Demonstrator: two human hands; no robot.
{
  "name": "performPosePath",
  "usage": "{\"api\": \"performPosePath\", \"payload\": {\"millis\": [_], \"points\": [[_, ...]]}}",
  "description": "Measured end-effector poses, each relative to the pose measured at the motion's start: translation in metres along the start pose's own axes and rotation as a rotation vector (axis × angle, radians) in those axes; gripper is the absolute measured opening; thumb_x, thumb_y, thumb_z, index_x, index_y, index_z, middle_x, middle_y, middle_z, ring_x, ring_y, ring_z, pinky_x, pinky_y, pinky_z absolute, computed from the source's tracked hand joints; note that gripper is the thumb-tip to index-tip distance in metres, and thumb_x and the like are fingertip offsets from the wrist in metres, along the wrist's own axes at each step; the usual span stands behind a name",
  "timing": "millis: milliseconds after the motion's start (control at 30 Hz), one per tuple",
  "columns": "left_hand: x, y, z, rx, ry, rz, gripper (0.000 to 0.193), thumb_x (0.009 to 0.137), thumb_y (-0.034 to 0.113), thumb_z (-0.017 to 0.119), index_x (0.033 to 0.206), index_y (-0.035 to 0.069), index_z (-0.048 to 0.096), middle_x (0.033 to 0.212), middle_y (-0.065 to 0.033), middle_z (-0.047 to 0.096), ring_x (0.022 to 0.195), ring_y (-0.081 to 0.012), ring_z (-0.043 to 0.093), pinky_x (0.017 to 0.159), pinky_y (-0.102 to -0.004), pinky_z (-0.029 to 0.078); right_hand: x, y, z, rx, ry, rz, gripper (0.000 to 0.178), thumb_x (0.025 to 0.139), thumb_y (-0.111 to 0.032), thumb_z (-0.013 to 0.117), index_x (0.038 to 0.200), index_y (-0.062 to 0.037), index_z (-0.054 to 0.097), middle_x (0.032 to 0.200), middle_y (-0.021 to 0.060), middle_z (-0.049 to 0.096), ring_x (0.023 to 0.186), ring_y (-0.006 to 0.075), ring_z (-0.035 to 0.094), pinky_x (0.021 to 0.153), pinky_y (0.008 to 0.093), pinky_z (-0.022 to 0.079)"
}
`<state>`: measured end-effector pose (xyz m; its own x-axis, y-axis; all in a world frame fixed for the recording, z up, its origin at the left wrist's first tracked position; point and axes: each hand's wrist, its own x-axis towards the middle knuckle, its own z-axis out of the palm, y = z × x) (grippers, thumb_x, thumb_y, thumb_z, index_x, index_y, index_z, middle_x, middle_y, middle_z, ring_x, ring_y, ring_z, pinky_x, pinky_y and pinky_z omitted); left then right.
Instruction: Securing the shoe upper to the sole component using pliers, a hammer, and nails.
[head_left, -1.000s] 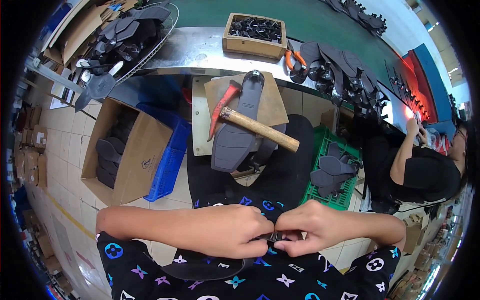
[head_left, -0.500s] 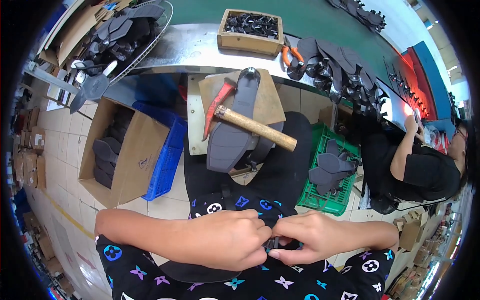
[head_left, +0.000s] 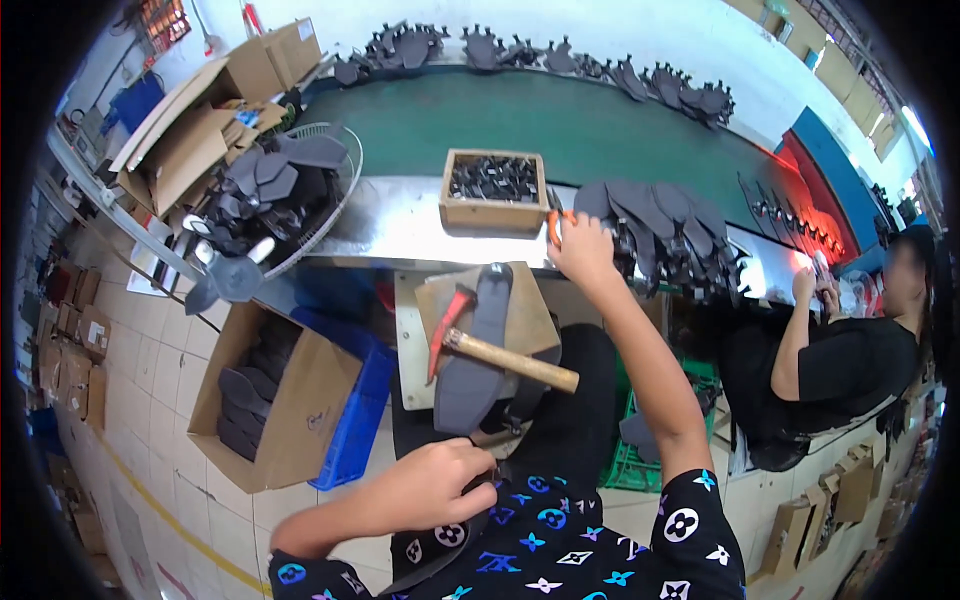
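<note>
My right hand (head_left: 583,247) reaches out to the bench edge. Its fingers close on the orange-handled pliers (head_left: 554,228), mostly hidden by the hand. Low in front of my body, my left hand (head_left: 447,484) is curled shut on a dark sandal sole (head_left: 437,562), which hangs partly out of sight below my wrist. On the board over my lap rests another dark sandal sole (head_left: 468,393). Across it lies a hammer (head_left: 515,361) with a red head and wooden handle.
A wooden box (head_left: 492,215) of small black parts stands on the bench, left of a heap of dark soles (head_left: 655,225). Soles fill a wire basket (head_left: 352,170) and a carton (head_left: 320,400) beside a blue crate (head_left: 362,420). A green crate (head_left: 625,470) and a co-worker (head_left: 850,350) are at right.
My right hand has left my left hand and moved up and forward to the pliers. My left hand stays low, shifted slightly left. The view has tilted up, showing more bench.
</note>
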<state>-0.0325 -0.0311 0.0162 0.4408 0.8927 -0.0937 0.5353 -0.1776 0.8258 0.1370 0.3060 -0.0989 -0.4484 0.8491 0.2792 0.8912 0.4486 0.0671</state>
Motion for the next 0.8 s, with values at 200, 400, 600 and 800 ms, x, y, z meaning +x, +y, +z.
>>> {"api": "performPosePath", "payload": {"millis": [200, 400, 600, 800], "points": [[-0.029, -0.011, 0.005, -0.045, 0.184, -0.098, 0.028, 0.084, 0.02, 0.064, 0.093, -0.006, 0.063, 0.084, -0.02, 0.063, 0.081, -0.036, 0.063, 0.072, -0.0404, 0.05, 0.066, -0.005, 0.031, -0.009, -0.268, 0.196, 0.049, 0.083, -0.04, 0.067, 0.111, -0.0007, 0.069, 0.117, 0.0214, 0.065, 0.111, 0.0368, 0.063, 0.088, 0.0471, 0.051], [-0.026, -0.02, 0.0, -0.1, 0.179, -0.127, 0.028, 0.085, 0.021, 0.061, 0.095, -0.005, 0.063, 0.087, -0.0214, 0.064, 0.085, -0.0373, 0.062, 0.078, -0.0421, 0.051, 0.048, 0.079, 0.003, 1.734, 0.062, 0.475, 0.033, 0.095, -0.034, 0.059, 0.105, -0.0035, 0.066, 0.094, 0.0074, 0.064, 0.079, 0.0174, 0.061, 0.073, 0.0367, 0.05], [-0.02, -0.034, 0.002, -0.223, 0.145, -0.129, 0.029, 0.086, 0.022, 0.062, 0.094, -0.005, 0.062, 0.085, -0.0224, 0.062, 0.084, -0.0395, 0.061, 0.076, -0.0433, 0.05, -0.11, 0.016, -0.114, 1.969, -0.349, -0.025, 0.037, 0.098, -0.034, 0.054, 0.093, 0.0002, 0.066, 0.135, 0.022, 0.055, 0.117, 0.0243, 0.055, 0.098, 0.0386, 0.043], [-0.003, -0.03, 0.011, -0.298, 0.087, -0.028, 0.023, 0.084, 0.018, 0.065, 0.086, -0.004, 0.06, 0.077, -0.0175, 0.058, 0.076, -0.0334, 0.059, 0.066, -0.0414, 0.045, -0.245, -0.033, -0.149, 1.806, -0.746, -0.034, 0.086, 0.09, -0.013, 0.068, 0.157, -0.0009, 0.016, 0.163, 0.0174, 0.021, 0.143, 0.0307, 0.04, 0.115, 0.043, 0.036]]}}
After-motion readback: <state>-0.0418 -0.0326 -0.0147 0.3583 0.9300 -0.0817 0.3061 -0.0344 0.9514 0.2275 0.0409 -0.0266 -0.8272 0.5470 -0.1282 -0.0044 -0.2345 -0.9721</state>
